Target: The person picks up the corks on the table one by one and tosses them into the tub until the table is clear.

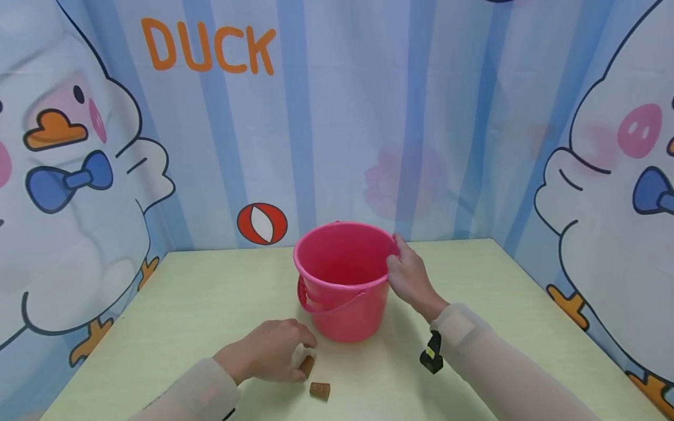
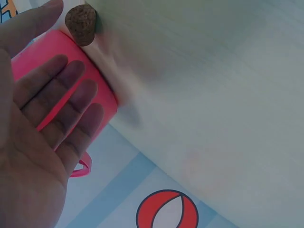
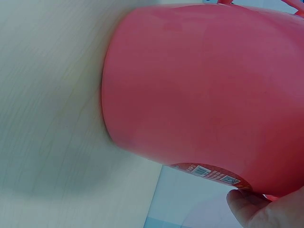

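A pink bucket (image 1: 344,316) stands upright on the table, its handle hanging down at the front. My right hand (image 1: 413,278) grips the bucket's rim on the right side; the right wrist view shows that hand (image 3: 273,211) at the rim near a printed label. Before the bucket, my left hand (image 1: 274,349) is low over the table, thumb and fingers apart around a brown cork (image 1: 307,366). In the left wrist view its fingers are extended, and a cork (image 2: 81,24) lies just past the thumb tip. A second cork (image 1: 319,390) lies nearer me. The bucket's bottom inside is hidden.
The pale table (image 1: 226,280) ends at a blue-and-white striped curtain (image 1: 326,117) printed with ducks, which encloses the back and both sides. A black strap piece (image 1: 432,354) hangs from my right wrist.
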The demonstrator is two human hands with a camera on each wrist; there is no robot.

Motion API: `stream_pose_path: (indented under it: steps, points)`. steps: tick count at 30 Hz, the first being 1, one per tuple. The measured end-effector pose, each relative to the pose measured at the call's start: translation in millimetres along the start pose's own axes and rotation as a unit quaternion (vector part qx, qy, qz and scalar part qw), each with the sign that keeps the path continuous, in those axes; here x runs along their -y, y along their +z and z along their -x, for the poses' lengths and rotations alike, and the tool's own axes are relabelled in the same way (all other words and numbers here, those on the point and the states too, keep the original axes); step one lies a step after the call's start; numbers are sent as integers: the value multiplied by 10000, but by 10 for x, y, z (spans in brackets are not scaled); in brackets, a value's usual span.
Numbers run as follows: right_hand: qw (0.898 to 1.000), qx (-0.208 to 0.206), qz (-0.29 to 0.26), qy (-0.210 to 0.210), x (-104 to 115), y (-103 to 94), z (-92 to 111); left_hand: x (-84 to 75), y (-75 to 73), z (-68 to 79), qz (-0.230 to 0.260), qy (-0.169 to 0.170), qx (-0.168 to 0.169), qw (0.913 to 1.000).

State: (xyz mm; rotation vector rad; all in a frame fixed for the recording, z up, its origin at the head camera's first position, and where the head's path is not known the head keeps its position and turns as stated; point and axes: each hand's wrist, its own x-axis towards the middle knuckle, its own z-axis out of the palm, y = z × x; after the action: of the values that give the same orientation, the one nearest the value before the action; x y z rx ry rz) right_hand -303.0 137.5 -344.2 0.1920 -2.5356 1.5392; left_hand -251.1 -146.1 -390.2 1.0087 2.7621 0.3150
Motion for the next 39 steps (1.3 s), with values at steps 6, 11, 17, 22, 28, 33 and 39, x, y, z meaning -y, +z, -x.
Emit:
stream_pose_path:
  steps: [6, 11, 17, 22, 28, 33, 39]
  points:
    - [10000, 15, -14, -16, -10, -3, 0, -4, 54, -27, -256, 124, 75, 9996]
    - [10000, -12, 5, -23, -15, 1, -1, -11, 65, -36, -287, 93, 105, 9995]
    - [10000, -5, 12, 16, -8, 6, 2, -17, 79, -43, -194, 187, 145, 9995]
    - [10000, -1, 21, -5, -9, 6, -2, -9, 91, -41, -215, 289, 120, 9993]
    - [10000, 8, 17, -52, -20, 0, -8, 12, 102, -39, -288, 439, 25, 9986]
    - [10000, 5, 46, -45, -17, -1, -2, 11, 67, -24, -231, 460, 9, 9987]
    - [10000, 0, 31, -4, -4, 1, -3, 21, 20, -1, -159, 417, -104, 9989]
